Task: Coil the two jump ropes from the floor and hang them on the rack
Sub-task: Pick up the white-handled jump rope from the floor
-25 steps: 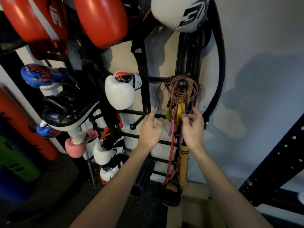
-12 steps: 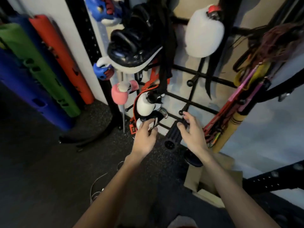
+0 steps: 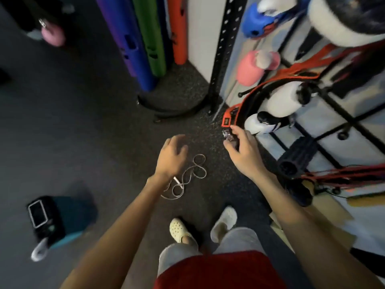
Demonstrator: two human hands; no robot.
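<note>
Pale jump rope beneath left hand, fingers relaxed

Your left hand hovers, fingers relaxed, above the loose jump rope on the floor | your right hand beside the rack's orange strap, grip unclear | cream clogs below.

The left hand and its wrist cover one end of the pale jump rope, the small object at the right hand is blurred beyond telling, and the rack is cut off at the top and right edges.
</note>
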